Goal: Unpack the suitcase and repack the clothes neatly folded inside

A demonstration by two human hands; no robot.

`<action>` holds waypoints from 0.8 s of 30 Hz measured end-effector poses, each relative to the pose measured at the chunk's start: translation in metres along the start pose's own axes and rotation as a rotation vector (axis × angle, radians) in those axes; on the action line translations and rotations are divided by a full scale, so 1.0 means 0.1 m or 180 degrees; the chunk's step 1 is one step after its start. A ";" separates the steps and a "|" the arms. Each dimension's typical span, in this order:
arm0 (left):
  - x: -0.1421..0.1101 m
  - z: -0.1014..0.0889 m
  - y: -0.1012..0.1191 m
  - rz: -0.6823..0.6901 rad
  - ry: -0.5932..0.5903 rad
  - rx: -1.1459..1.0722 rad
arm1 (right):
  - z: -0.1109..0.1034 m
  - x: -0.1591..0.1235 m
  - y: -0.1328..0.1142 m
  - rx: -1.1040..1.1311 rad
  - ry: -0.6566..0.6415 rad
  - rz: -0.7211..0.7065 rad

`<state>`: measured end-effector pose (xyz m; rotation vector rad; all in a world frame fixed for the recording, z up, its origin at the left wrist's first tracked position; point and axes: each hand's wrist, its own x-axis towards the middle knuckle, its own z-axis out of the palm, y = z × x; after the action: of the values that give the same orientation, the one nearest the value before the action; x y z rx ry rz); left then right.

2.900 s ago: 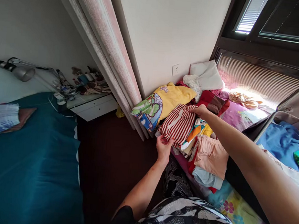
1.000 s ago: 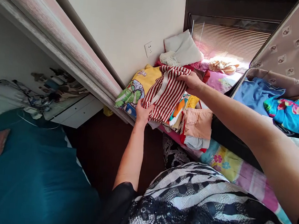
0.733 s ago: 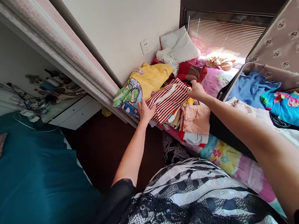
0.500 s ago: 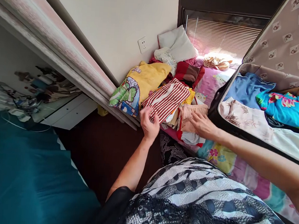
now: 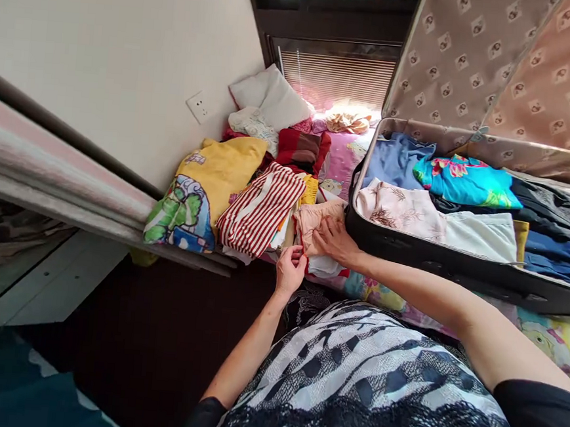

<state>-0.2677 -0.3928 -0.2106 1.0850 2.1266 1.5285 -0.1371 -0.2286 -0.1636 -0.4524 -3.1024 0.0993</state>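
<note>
A folded peach garment tops a small stack of clothes at the bed's near edge. My left hand pinches its lower left corner. My right hand lies on its right side with the fingers curled over the cloth. Just left of it lies a folded red-and-white striped garment, which neither hand touches. A yellow cartoon-print item sits further left against the wall.
An open suitcase with a patterned lid lies on the bed to the right, full of folded clothes. Pillows and a red blanket lie behind the piles. A sliding door frame and dark floor are at left.
Both hands laid the striped garment down on the pile, then moved right onto the peach garment. The view has swung right, so more of the suitcase shows.
</note>
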 end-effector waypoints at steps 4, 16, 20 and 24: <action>-0.01 0.01 0.13 0.0846 0.0143 0.0614 | -0.17 -0.20 -0.02 0.0711 -0.0274 0.0111; 0.31 0.34 0.07 0.1017 -0.0503 0.0892 | 0.17 -0.38 -0.28 0.1547 0.0502 0.1686; 0.29 0.26 0.00 0.0957 -0.0529 0.0537 | 0.35 -0.40 -0.18 0.2098 0.1199 0.1734; 0.23 0.18 0.10 0.0693 -0.0549 0.0215 | 0.35 -0.30 -0.13 0.2978 0.1313 0.2168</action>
<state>-0.2679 -0.3623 -0.2042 1.4577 2.0103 1.4022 -0.1125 -0.2519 -0.1972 -1.1971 -2.0396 1.1805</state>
